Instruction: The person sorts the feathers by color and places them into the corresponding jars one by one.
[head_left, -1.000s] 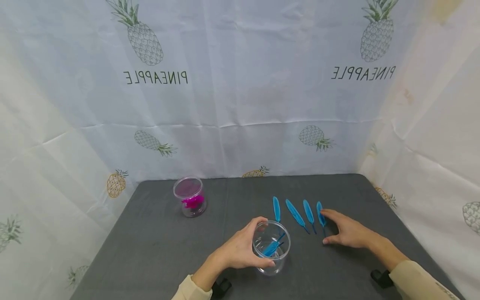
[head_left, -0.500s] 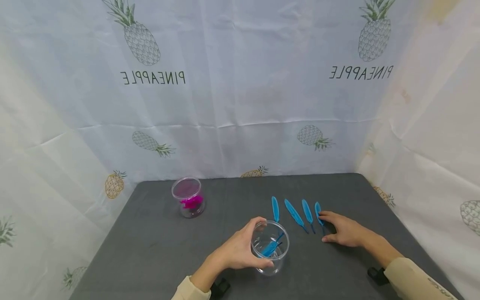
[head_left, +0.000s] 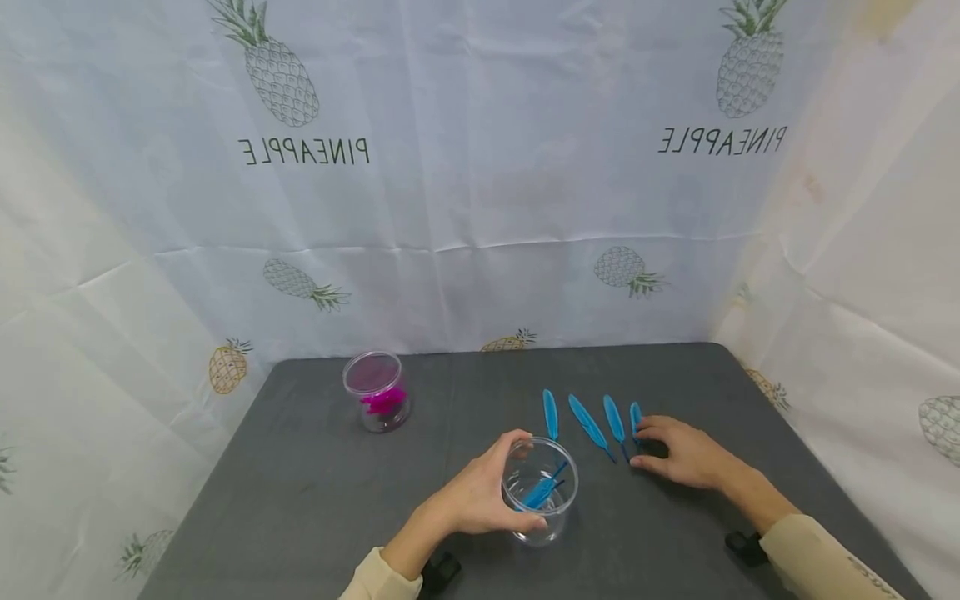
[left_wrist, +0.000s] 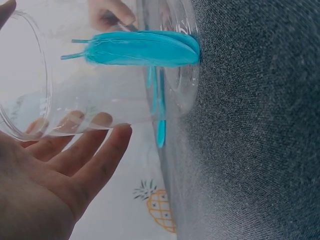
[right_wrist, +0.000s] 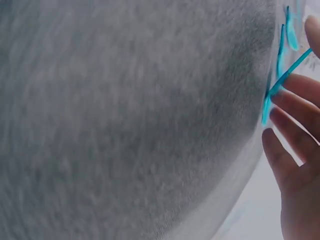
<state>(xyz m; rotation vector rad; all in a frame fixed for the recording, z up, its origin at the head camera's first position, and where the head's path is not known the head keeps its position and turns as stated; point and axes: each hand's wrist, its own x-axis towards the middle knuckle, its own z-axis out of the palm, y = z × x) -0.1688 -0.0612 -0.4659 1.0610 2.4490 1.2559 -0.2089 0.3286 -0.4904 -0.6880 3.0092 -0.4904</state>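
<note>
My left hand (head_left: 480,497) grips a clear plastic jar (head_left: 542,527) near its rim, fingers on the far side and thumb on the near side. The jar stands upright on the table, and two blue feathers (left_wrist: 142,48) lean inside it, quills up. My right hand (head_left: 686,454) is at the rightmost blue feather (head_left: 635,414) of a row, holding it between thumb and fingertips. In the right wrist view this feather's quill (right_wrist: 300,60) slants up off the table towards the thumb. Three more blue feathers (head_left: 588,421) lie to its left.
A second clear jar (head_left: 382,417) holding bright pink material stands at the back left of the dark grey table (head_left: 322,500). A white pineapple-print curtain (head_left: 442,192) encloses the back and sides. Black straps (head_left: 746,547) sit on the wrists.
The right thumb has moved in towards the fingers, and the rightmost feather's quill is now covered in the head view. The left hand and jar stay put.
</note>
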